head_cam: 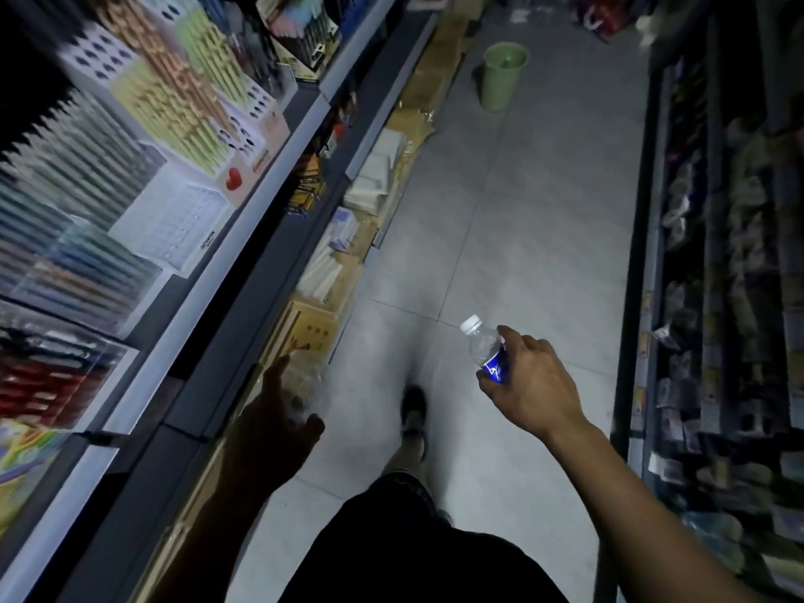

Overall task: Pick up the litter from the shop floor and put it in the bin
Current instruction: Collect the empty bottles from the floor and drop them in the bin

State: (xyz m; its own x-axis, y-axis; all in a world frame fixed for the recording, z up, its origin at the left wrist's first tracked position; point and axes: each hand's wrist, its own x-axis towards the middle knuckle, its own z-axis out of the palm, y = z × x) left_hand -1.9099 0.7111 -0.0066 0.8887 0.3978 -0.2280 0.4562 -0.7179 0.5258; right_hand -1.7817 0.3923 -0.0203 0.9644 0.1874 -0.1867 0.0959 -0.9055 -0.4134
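From the head view, the right hand (pixel 528 385) holds a bottle (pixel 486 348) out in front of the body, fingers and thumb curled round its blue-labelled lower part so that the white cap points up and away. It is clear and looks empty, which fits litter being carried rather than a drink. That grip low on the body leaves the neck free and would probably make it easy to drop the bottle cap-first or toss it. The bin (pixel 502 76), a green bucket, stands on the floor (pixel 522 219) far up the aisle, well apart from the bottle, near the foot of the left shelves (pixel 243 176); something pale green seems to lie inside it. The left hand (pixel 283 411) hangs in shadow beside those shelves, fingers loosely spread and holding nothing, likely just swinging for balance. One shoe (pixel 413 411) is forward, so the person appears mid-stride toward the bin.
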